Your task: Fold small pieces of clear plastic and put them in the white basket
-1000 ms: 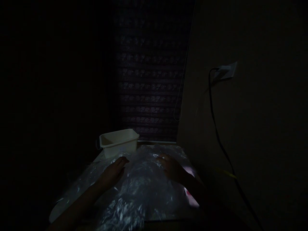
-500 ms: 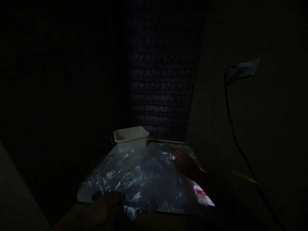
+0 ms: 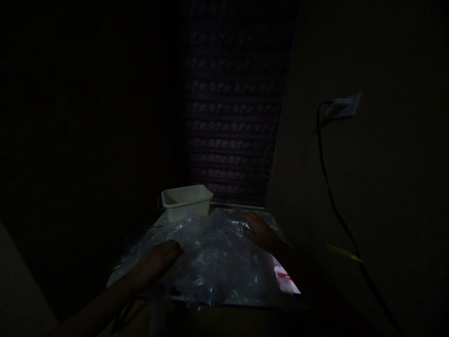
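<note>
A crumpled clear plastic sheet (image 3: 217, 257) is spread over the table (image 3: 112, 277), catching a few bright glints. My left hand (image 3: 162, 258) is on the left part of the plastic, its fingers bent and close together on it; the fingertips are dark. Further back on the right, my right hand (image 3: 258, 229) rests on the sheet with its fingers stretched out and somewhat apart. A lit pink-and-white patch with a red stripe (image 3: 285, 277) shows beside my right forearm at the table's right edge; what it belongs to is hidden.
A cream plastic tub (image 3: 187, 206) stands at the back left of the table. Behind it hangs a dark patterned blind (image 3: 228, 126). On the right wall, a black cable (image 3: 329, 187) runs down from a socket (image 3: 345, 105), with a yellow tie (image 3: 343, 252) on it. The room is very dark.
My left hand has moved forward and up from the near edge onto the plastic. My right hand stays on the sheet. The view has shifted slightly.
</note>
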Demonstrator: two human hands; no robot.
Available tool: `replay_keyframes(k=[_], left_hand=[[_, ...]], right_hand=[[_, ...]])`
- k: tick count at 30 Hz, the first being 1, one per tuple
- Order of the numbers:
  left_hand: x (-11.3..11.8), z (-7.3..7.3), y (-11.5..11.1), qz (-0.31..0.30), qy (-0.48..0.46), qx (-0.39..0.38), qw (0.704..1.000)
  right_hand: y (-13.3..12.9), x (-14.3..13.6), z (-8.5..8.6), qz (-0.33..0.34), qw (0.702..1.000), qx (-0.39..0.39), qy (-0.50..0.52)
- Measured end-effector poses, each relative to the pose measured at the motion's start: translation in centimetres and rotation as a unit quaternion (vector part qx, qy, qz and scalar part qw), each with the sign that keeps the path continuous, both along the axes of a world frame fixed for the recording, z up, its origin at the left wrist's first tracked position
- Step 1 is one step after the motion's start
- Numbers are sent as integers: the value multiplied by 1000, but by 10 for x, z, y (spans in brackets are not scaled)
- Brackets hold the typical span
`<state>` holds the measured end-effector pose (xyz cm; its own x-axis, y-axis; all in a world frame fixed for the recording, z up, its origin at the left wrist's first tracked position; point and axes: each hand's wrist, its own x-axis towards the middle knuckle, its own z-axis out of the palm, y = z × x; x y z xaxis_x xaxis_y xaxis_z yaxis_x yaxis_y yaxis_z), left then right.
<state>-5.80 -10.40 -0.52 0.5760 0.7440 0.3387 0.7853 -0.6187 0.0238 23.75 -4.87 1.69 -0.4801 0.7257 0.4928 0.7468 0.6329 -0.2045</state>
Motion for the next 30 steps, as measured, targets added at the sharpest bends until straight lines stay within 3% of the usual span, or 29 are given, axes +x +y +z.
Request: replay_keyframes(k=[4, 7, 12, 16, 20, 23, 26, 30], left_hand=[[7, 22, 29, 54, 28, 66, 996], [8, 32, 49, 131, 26, 115, 984], [14, 26, 70, 174, 23, 105, 979], [19, 5, 81, 143, 0, 71, 987], [20, -5, 85, 100, -15, 125, 987], [24, -8, 76, 71, -23, 132, 988], [34, -12, 61, 14, -3, 85, 996], [48, -19, 46, 4, 13, 44, 999]], right_hand=[[7, 2, -3, -7, 1000, -14, 9], [12, 3, -7, -13, 1000, -21, 8], [19, 6, -17, -24, 999, -41, 5], [21, 10, -24, -14, 998, -60, 2], [21, 12, -26, -13, 998, -56, 1], [19, 11, -29, -15, 998, -56, -21], [17, 8, -37, -17, 997, -71, -38], [17, 8, -49, 6, 991, -134, 16]])
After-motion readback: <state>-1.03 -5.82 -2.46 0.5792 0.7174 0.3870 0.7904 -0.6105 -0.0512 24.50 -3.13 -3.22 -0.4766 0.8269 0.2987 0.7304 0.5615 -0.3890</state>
